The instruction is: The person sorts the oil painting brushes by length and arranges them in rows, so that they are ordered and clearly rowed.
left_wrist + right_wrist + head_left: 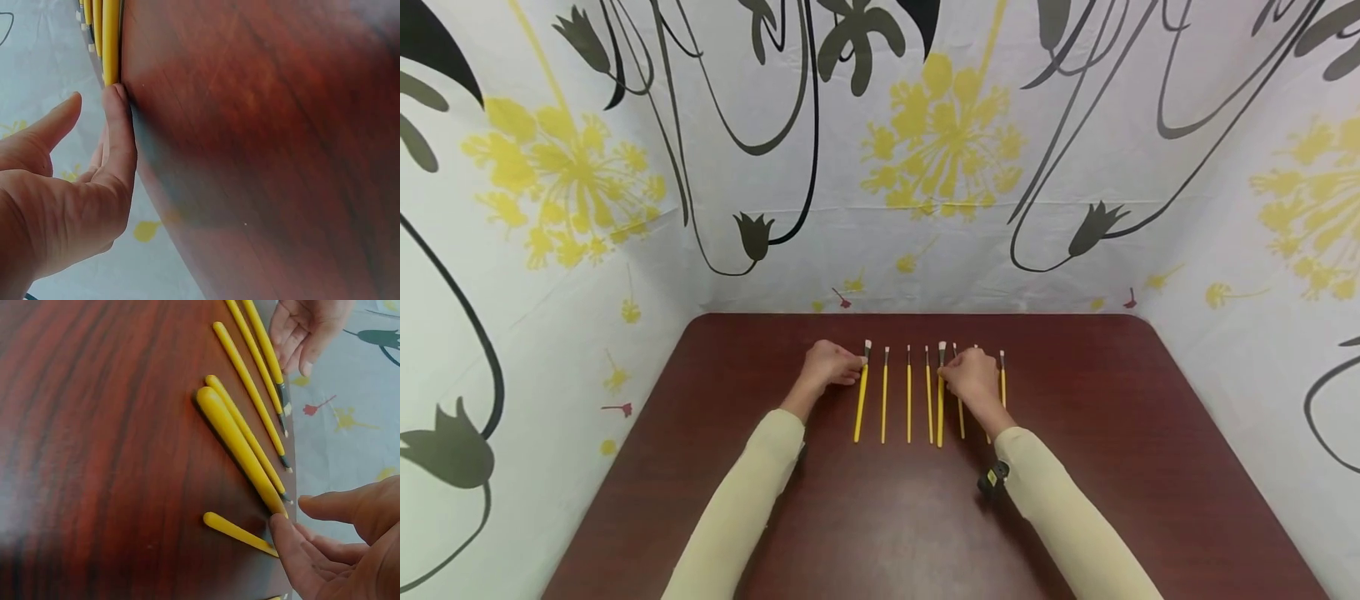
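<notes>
Several yellow-handled paintbrushes lie in a row near the table's far edge, bristles pointing away. My left hand is at the leftmost paintbrush, a thick one with pale bristles. In the left wrist view its index fingertip touches that brush from the side, while the thumb stands apart. My right hand is at another thick paintbrush. Its index fingertip rests against this brush near the bristle end, and the thumb is a little away. Thinner paintbrushes lie between the hands; others are partly hidden under the right hand.
The dark red-brown wooden table reaches toward me. Behind it and at both sides hangs a white cloth with grey and yellow flower prints. A small black device sits at my right wrist.
</notes>
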Motion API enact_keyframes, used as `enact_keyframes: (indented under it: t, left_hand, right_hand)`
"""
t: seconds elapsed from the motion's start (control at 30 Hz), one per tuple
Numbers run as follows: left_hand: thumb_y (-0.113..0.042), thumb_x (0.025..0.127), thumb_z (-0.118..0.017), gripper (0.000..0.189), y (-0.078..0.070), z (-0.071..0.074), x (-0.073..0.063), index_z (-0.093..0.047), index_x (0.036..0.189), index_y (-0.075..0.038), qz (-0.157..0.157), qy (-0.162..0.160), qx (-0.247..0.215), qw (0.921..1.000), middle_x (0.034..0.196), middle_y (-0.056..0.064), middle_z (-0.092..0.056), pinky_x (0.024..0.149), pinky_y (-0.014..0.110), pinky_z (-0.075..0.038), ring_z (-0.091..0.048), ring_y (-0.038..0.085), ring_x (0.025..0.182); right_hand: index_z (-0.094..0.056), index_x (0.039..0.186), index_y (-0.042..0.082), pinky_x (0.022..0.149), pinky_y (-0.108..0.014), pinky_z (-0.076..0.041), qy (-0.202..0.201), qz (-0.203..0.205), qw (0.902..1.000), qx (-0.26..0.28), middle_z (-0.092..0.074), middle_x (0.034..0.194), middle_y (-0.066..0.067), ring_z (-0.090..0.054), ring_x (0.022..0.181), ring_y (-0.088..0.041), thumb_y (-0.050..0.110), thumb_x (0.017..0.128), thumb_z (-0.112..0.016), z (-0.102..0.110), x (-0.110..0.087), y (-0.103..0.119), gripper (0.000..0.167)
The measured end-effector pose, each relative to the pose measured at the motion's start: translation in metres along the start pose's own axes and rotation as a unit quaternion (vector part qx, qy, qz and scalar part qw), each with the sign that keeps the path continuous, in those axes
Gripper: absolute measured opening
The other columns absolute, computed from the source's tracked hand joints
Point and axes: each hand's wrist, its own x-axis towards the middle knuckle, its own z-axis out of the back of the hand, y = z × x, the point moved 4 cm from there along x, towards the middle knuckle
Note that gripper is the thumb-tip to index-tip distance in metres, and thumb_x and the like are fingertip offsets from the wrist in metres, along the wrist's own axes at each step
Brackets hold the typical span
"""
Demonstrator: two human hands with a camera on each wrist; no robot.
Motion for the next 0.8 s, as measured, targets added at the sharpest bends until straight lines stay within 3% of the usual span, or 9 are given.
enact_keyframes:
  t: [0.13, 0.37, 0.6, 0.8]
  left_hand:
    - [-0.021, 0.092, -0.084, 0.027, -0.001, 0.000, 0.004, -0.078, 0.100, 0.004, 0.003, 0.002, 0.012, 0.9999, 0.100, 0.019, -0.081, 0.078, 0.039, -0.069, -0.080, 0.026, 0.084]
    - [-0.023, 0.089, -0.088, 0.029, -0.006, -0.005, 0.008, -0.078, 0.094, 0.004, 0.001, -0.004, 0.048, 0.9988, 0.094, 0.017, -0.080, 0.076, 0.042, -0.069, -0.080, 0.026, 0.081]
    - [-0.023, 0.087, -0.090, 0.027, -0.013, -0.010, 0.011, -0.077, 0.085, 0.001, 0.016, -0.009, 0.117, 0.9930, 0.086, 0.014, -0.075, 0.068, 0.035, -0.068, -0.079, 0.024, 0.075]
    - [-0.018, 0.087, -0.090, 0.023, -0.017, -0.014, 0.009, -0.078, 0.089, 0.001, 0.008, -0.013, 0.163, 0.9866, 0.089, 0.016, -0.076, 0.067, 0.033, -0.068, -0.079, 0.022, 0.072]
  right_hand:
    - [-0.078, 0.070, 0.003, 0.048, -0.028, -0.048, 0.008, -0.015, 0.9997, -0.018, -0.069, 0.056, -0.004, -0.064, 0.050, -0.017, 0.025, 0.096, -0.079, -0.003, 0.006, 0.001, 0.034]
    - [-0.053, 0.054, 0.014, 0.042, -0.029, -0.038, 0.001, -0.022, 0.9982, -0.056, -0.046, 0.047, 0.001, -0.051, 0.044, -0.018, 0.026, 0.095, -0.080, -0.009, 0.012, 0.007, 0.050]
    - [-0.052, 0.054, 0.013, 0.039, -0.028, -0.038, -0.010, -0.026, 0.9973, -0.067, -0.043, 0.048, 0.002, -0.050, 0.043, -0.018, 0.027, 0.092, -0.083, -0.010, 0.014, 0.009, 0.051]
    - [-0.055, 0.054, 0.013, 0.040, -0.029, -0.039, -0.006, -0.030, 0.9954, -0.091, -0.049, 0.049, 0.001, -0.053, 0.046, -0.018, 0.028, 0.090, -0.085, -0.012, 0.017, 0.009, 0.050]
